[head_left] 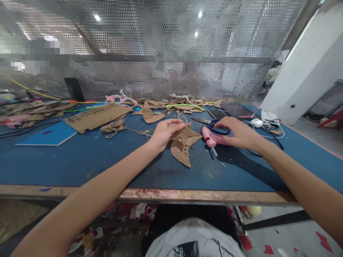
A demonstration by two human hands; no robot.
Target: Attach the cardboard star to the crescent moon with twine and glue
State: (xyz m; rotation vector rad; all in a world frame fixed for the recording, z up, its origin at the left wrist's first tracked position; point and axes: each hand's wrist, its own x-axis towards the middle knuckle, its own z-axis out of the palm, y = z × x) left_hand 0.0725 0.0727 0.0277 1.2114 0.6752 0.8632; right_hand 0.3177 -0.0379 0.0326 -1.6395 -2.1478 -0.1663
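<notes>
Tool-handling, I judge: left hand [165,132] pinching brown twine-covered cardboard [182,147]; right hand [239,134] at pink plastic glue gun [209,138], hold unclear; next needs care.

1. The shirt [198,230] is white, with soft folds in it.
2. A black patch [188,248] is on the shirt, and thin black squiggles [220,246] run beside it.
3. The left arm [102,184] and right arm [292,173] are bare as far up as they show.
4. The left hand [163,134] and right hand [237,134] are bare too.
</notes>
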